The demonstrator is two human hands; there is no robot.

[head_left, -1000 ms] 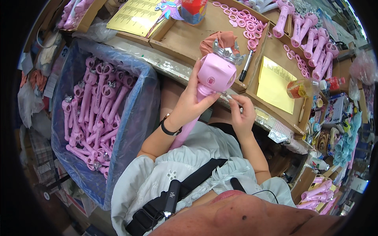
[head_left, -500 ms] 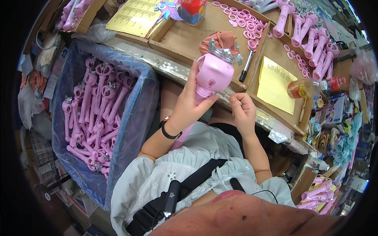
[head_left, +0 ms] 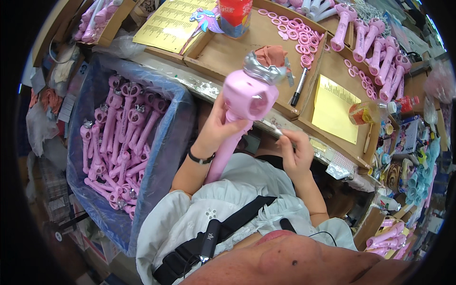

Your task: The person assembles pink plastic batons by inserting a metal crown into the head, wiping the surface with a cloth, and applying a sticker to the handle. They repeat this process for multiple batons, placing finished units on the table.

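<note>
- The person's L hand (head_left: 213, 130) is gripping a pink wand (head_left: 232, 142) tight, just under its big round head.
- The wand's head is sticking up above the L hand; the handle is going down past the wrist, twd the lap.
- The thumb is lying across the wand's front, so the wand is sitting b/w thumb & fingers, tipping a bit.
- A shiny silver crown (head_left: 263, 72) is sitting on top of the wand's head.
- The R hand (head_left: 297, 151) is pinching a thin white stick (head_left: 275, 129) w/ thumb & finger, to the R of the wand; can't tell if the stick's tip is touching it.
- An orange-brown cloth (head_left: 271, 55) is lying behind the crown, in a flat cardboard box (head_left: 221, 52).
- Pink rings (head_left: 306, 42) & a black-capped marker (head_left: 299, 89) are also lying there.
- More pink wands (head_left: 124, 142) are filling a blue-lined bin (head_left: 159, 156), on the L side.
</note>
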